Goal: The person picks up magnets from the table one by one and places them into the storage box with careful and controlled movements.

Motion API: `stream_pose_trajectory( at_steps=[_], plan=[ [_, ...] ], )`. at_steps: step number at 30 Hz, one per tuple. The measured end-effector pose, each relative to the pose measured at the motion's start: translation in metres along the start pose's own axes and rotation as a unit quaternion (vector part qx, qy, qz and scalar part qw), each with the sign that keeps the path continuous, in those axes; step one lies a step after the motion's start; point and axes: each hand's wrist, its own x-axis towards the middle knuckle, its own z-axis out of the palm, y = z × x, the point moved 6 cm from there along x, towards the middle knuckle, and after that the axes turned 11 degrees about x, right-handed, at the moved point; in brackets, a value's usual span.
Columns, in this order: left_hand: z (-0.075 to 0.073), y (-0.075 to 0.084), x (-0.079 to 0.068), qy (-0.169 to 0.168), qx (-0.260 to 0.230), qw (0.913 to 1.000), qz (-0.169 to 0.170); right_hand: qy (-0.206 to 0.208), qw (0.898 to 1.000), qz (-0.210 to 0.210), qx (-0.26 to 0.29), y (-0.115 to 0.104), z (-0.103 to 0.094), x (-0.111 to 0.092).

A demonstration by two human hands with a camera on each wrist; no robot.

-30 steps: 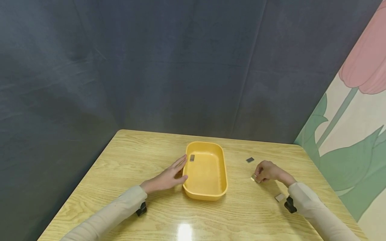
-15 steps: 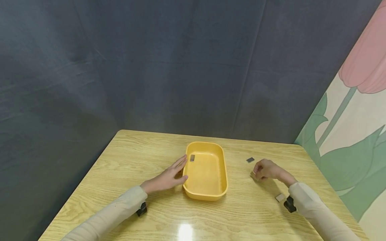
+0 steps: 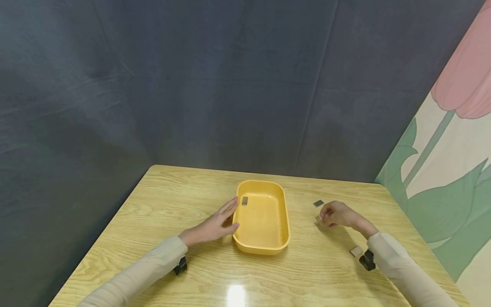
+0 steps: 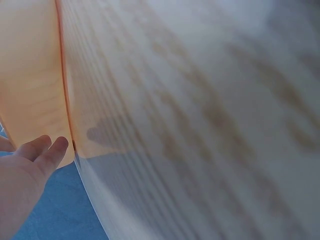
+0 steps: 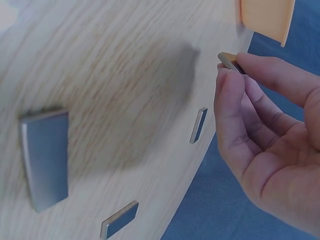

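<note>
A yellow plastic tray (image 3: 262,247) stands in the middle of the table. My left hand (image 3: 211,229) rests against its left side, fingers stretched out; in the left wrist view the left hand (image 4: 30,175) touches the tray wall (image 4: 35,90). A small flat metal block (image 3: 244,201) lies inside at the far left. Right of the tray, my right hand (image 3: 338,214) pinches another small flat metal block (image 5: 229,61) between thumb and fingers, just above the table. Similar blocks lie about it: a dark one (image 3: 318,203) beyond, and a lighter one (image 3: 356,251) near the wrist.
The wooden table (image 3: 184,192) ends at a dark curtain (image 3: 230,85) at the back. A wall with a painted tulip (image 3: 460,94) borders the right side. In the right wrist view, a third loose block (image 5: 120,220) lies on the table.
My right hand has shifted slightly left and away from me, with the metal block still pinched. The left hand and the tray have stayed in place.
</note>
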Motion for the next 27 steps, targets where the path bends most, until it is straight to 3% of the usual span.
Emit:
stream_pose_trajectory(
  at_steps=[6,27],
  plan=[
    [0.0,0.0,0.0,0.001,0.0,1.0,0.002,-0.015,1.0,-0.02,0.018,-0.008,0.002,-0.001],
    [0.0,0.0,0.0,0.003,0.006,1.0,-0.001,-0.005,0.997,-0.018,0.07,-0.016,0.003,0.002]
  ],
)
